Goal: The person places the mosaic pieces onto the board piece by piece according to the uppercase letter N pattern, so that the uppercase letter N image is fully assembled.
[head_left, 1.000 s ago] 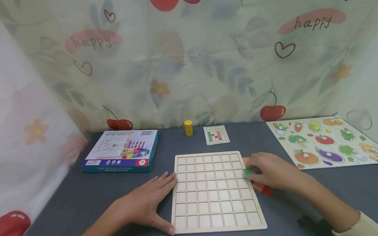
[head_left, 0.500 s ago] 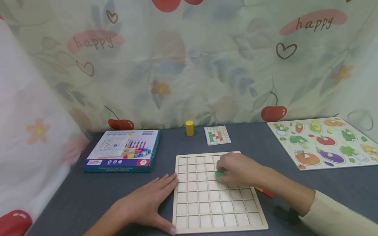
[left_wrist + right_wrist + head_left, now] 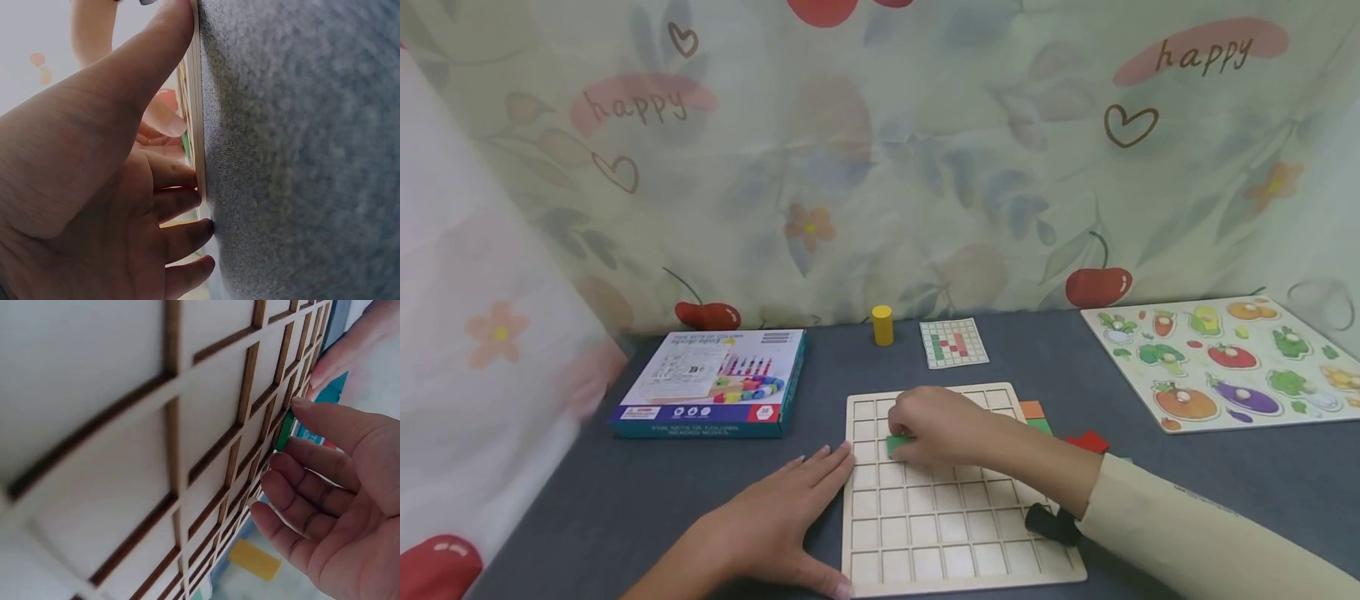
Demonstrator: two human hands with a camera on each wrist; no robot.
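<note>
A square wooden grid board point(image 3: 951, 557) lies on the dark cloth, its compartments framed by thin raised strips. My left hand point(image 3: 771, 529) rests along its left edge, fingers straight and thumb spread toward the near corner. Over the upper left of the grid, my right hand point(image 3: 943, 427) pinches a small green square tile point(image 3: 895, 446). The right wrist view has this tile point(image 3: 284, 431) between thumb and index finger, tilted at the grid's surface; whether it sits in a compartment I cannot tell. Beyond the board's right edge lie an orange tile point(image 3: 1032, 409), another green tile point(image 3: 1040, 425) and red tiles point(image 3: 1090, 441).
Behind the board are a patterned grid card point(image 3: 955, 343) and a yellow cylinder point(image 3: 882, 326). A flat toy box point(image 3: 711, 387) lies at left, a vegetable puzzle board point(image 3: 1228, 362) at right. A black object point(image 3: 1051, 525) is beneath my right wrist. Printed fabric point(image 3: 880, 167) hangs behind.
My right hand has carried the green tile from the board's right edge leftward across the grid to the upper left. My left hand has stayed in place.
</note>
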